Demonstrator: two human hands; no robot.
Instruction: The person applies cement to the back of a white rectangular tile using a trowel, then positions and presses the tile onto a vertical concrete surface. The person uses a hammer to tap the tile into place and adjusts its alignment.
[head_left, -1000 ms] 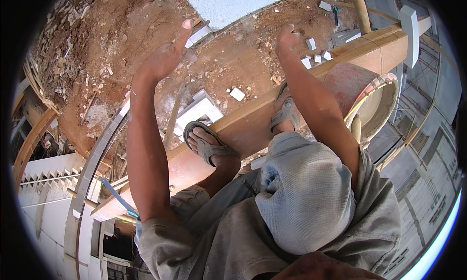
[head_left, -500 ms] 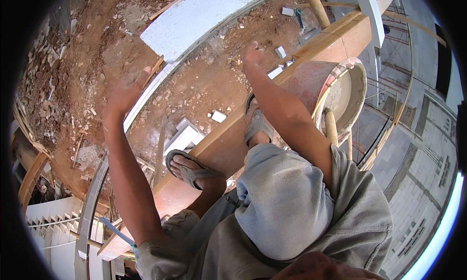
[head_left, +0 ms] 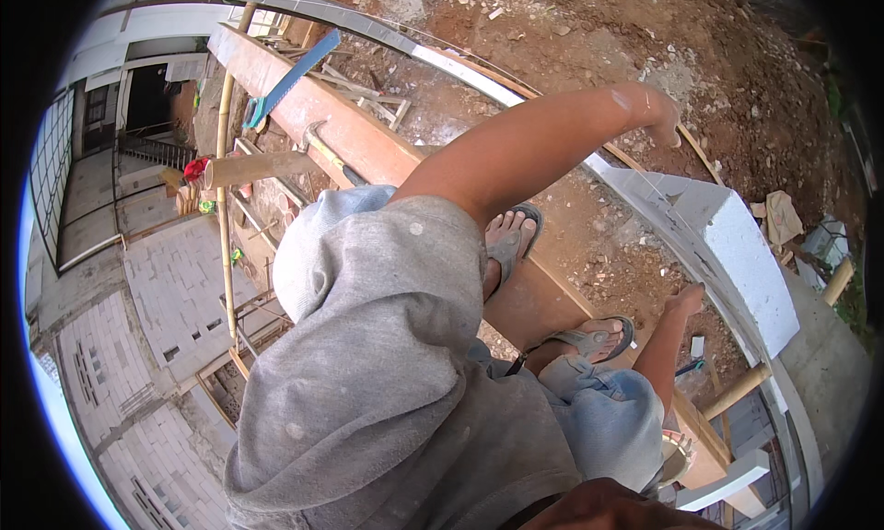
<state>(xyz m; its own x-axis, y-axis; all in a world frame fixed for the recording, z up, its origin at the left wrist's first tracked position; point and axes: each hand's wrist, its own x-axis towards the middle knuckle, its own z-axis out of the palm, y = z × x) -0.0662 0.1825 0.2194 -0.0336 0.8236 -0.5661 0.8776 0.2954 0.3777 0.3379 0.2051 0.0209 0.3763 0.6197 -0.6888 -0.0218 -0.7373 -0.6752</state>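
Observation:
My left arm reaches out over the narrow wall course point(head_left: 612, 175). The left hand point(head_left: 656, 116) hangs with its fingers bent down beside a thin wooden strip point(head_left: 704, 162); whether they grip it is hidden. Farther right, my right hand point(head_left: 686, 300) is curled with nothing visible in it, above the rubble ground near a large white block point(head_left: 750, 263) set on the wall. Both sandalled feet rest on a long wooden plank point(head_left: 525, 300). On that plank lie a claw hammer point(head_left: 322, 148) and a handsaw point(head_left: 299, 69) with a teal handle.
A bucket point(head_left: 677, 452), mostly hidden by my knee, stands by a white block point(head_left: 727, 481) at lower right. A bamboo pole point(head_left: 224, 208) and a thick round log point(head_left: 262, 167) are at left. Paved ground point(head_left: 166, 281) lies far below; reddish soil point(head_left: 571, 33) is beyond the wall.
My view has swung to the left, so the saw and hammer now show fully and the bucket is mostly covered. Both arms still reach out toward the wall.

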